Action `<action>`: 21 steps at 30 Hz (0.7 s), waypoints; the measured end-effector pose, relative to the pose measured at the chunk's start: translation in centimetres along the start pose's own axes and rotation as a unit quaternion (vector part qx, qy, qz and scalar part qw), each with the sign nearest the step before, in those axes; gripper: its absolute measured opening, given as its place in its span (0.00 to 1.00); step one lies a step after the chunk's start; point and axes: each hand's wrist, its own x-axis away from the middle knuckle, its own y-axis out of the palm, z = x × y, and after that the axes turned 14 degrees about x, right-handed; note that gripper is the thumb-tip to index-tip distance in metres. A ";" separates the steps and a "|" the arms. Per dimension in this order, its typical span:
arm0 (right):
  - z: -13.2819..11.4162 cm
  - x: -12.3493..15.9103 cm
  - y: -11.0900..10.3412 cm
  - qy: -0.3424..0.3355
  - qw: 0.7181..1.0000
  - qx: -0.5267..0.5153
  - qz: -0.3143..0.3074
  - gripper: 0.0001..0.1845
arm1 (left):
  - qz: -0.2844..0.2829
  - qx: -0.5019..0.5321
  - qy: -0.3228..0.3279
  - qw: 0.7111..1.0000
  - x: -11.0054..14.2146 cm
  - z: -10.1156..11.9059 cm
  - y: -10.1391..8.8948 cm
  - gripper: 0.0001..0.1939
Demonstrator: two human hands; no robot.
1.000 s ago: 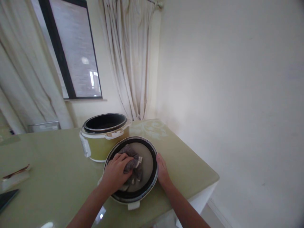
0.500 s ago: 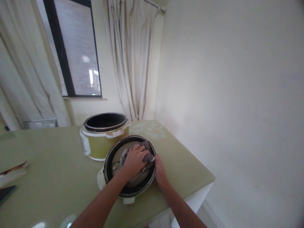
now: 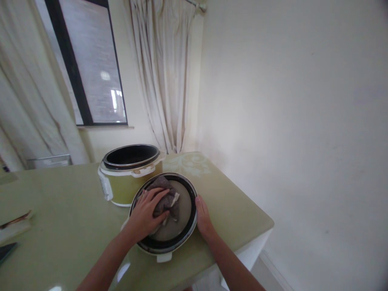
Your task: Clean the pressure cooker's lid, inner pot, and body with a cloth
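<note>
At the far left, a pale curtain [image 3: 33,89] hangs beside a dark-framed window [image 3: 93,60]. Below, on the near left of the glossy green worktop [image 3: 75,226], lie a pale item with a brown edge [image 3: 15,228] and a dark flat object [image 3: 7,251], cut off by the view. Toward the middle stands a green-and-white pot [image 3: 124,189] with a dark open mouth. Just nearer and to its right is a round lid [image 3: 184,202], its dark-ringed face showing. The left hand [image 3: 144,214] is clamped on a bunched grey cloth [image 3: 163,204] against that face. Far behind hangs a second curtain [image 3: 165,81]. The right hand [image 3: 203,216] touches the lid's right rim; I cannot tell how firmly its fingers close. Farther right, past the worktop's edge, rises a plain white wall [image 3: 287,121].
</note>
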 end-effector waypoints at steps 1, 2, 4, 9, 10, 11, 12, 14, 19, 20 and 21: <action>-0.1 0.0 0.0 0.012 1.000 0.002 0.001 0.41 | 0.016 0.042 0.004 0.999 0.7 -0.3 -0.4 0.30; -0.3 0.0 -0.1 0.022 1.000 0.005 -0.001 0.41 | 0.050 0.076 -0.002 0.996 1.3 -0.7 -0.7 0.29; -0.7 0.1 -0.4 0.017 1.000 0.006 -0.014 0.39 | 0.164 0.106 -0.057 0.979 2.4 -1.9 -1.1 0.25; -2.1 0.6 -1.0 -0.054 0.998 0.003 -0.016 0.31 | 0.306 0.266 -0.281 0.870 4.4 -5.5 -0.1 0.43; -2.2 0.7 -1.1 -0.058 0.998 0.008 -0.006 0.31 | 0.291 0.320 -0.304 0.849 4.5 -5.8 0.3 0.44; -2.3 0.7 -1.1 -0.060 0.998 0.017 0.007 0.31 | 0.273 0.361 -0.315 0.834 4.6 -5.9 0.6 0.43; -2.2 0.8 -1.1 -0.063 0.997 0.030 0.020 0.31 | 0.257 0.385 -0.314 0.829 4.7 -5.8 0.8 0.41; -2.0 0.8 -1.4 -0.080 0.993 0.066 0.052 0.30 | 0.242 0.401 -0.307 0.828 4.7 -5.6 1.1 0.38; -3.3 0.7 -2.9 -0.218 0.938 0.209 0.172 0.20 | 0.209 0.422 -0.348 0.811 4.9 -5.4 1.6 0.38; -4.3 0.8 -3.1 -0.251 0.922 0.242 0.171 0.17 | 0.201 0.424 -0.345 0.813 4.9 -5.4 1.7 0.37; -5.5 1.1 -3.1 -0.282 0.907 0.274 0.148 0.15 | 0.196 0.424 -0.337 0.818 5.0 -5.5 1.8 0.37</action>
